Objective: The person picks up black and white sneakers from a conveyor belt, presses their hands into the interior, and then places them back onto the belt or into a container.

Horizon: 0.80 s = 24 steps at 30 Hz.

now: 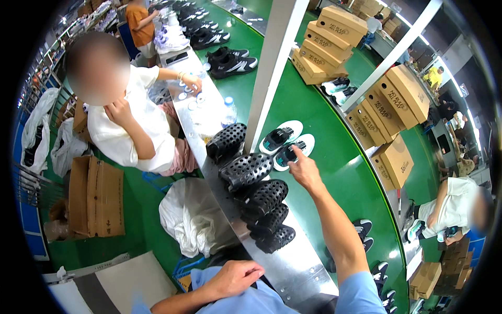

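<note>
My right hand (305, 170) reaches over a green surface to a pair of white-soled sneakers with black and teal uppers. Its index finger is stretched out to the opening of the nearer sneaker (301, 147), and the other fingers are curled. I see nothing held in it; whether the finger presses on the shoe is hard to tell. The farther sneaker (286, 131) lies alongside. Low in front of my body, my left hand (235, 277) is closed, its fingers together, with nothing visible in it. Several black shoe forms full of round holes (265, 194) stand in a row on the metal ledge (300, 261).
A white post (273, 68) rises beside the sneakers. Across the ledge sits a person in a white shirt (123, 120), near a clear bottle (229, 111). Stacked shoe boxes (389, 110) line the far side. Black shoes (230, 64) stand farther along the green surface.
</note>
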Available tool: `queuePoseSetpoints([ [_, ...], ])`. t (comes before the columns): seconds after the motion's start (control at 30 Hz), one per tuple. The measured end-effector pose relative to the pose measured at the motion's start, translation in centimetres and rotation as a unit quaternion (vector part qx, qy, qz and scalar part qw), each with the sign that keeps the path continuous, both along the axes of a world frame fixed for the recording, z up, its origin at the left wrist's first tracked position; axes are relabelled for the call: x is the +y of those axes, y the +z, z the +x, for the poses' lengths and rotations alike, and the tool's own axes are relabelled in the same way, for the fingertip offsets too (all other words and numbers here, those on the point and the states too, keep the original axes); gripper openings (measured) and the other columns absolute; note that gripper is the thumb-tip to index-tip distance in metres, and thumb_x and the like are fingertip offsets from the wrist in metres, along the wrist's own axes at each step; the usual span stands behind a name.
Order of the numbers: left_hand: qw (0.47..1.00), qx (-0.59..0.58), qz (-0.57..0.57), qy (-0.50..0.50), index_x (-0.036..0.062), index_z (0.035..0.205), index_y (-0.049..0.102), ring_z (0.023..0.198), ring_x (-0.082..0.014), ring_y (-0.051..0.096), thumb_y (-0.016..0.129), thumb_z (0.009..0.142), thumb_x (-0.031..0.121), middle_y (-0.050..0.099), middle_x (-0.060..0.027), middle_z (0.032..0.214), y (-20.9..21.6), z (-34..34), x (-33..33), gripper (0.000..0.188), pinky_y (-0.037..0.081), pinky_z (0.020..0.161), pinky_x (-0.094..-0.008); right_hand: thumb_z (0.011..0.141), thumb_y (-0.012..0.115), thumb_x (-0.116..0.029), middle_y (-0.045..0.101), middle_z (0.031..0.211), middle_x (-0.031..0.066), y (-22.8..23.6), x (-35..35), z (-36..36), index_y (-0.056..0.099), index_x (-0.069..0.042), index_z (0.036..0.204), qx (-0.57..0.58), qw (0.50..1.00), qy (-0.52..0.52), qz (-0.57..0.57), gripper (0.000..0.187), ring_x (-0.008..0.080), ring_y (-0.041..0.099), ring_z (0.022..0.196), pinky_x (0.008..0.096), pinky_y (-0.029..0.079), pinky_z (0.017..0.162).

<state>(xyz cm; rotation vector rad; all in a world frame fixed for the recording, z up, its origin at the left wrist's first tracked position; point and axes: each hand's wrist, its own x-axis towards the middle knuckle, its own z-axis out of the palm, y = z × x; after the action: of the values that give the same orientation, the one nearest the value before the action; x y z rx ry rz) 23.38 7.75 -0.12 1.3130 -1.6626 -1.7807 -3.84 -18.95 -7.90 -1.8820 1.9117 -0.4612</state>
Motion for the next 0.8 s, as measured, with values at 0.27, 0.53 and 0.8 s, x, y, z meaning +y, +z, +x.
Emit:
queuePoseSetpoints([
  [0.27, 0.959, -0.083, 0.044, 0.268, -0.0034, 0.104, 0.076, 0.067, -0.0044, 0.056, 0.069, 0.098, 0.009, 0.068, 0.0009, 0.073, -1.0, 4.9, 1.2, 0.016, 0.046, 0.06, -0.0231, 0.086, 0.057, -0.002, 0.066, 0.136, 0.0219, -5.4, -9.4, 0.7, 0.061, -0.015, 0.145, 0.091, 0.995, -0.005, -0.042, 0.061, 0.0418, 0.06, 0.128, 0.0532, 0.052, 0.102],
  [0.53, 0.949, -0.128, 0.117, 0.262, -0.0007, 0.114, 0.073, 0.086, -0.0127, 0.065, 0.064, 0.104, 0.02, 0.073, -0.0071, 0.094, 0.9, 2.8, -0.4, 0.025, 0.052, 0.079, -0.0297, 0.08, 0.084, -0.017, 0.065, 0.14, 0.0166, -7.8, -20.0, -1.3, 0.055, -0.015, 0.15, 0.086, 0.943, 0.313, 0.071, 0.075, 0.0348, 0.06, 0.131, 0.0451, 0.048, 0.112],
  [0.8, 0.948, -0.134, 0.135, 0.255, 0.0011, 0.116, 0.073, 0.088, -0.0136, 0.065, 0.062, 0.105, 0.023, 0.073, -0.0071, 0.096, 0.4, 1.5, -1.9, 0.027, 0.052, 0.081, -0.0297, 0.088, 0.081, -0.026, 0.07, 0.13, 0.0179, -7.9, -22.7, -1.3, 0.057, -0.01, 0.146, 0.008, 0.948, 0.29, 0.128, 0.065, 0.0343, 0.064, 0.123, 0.0418, 0.049, 0.106],
])
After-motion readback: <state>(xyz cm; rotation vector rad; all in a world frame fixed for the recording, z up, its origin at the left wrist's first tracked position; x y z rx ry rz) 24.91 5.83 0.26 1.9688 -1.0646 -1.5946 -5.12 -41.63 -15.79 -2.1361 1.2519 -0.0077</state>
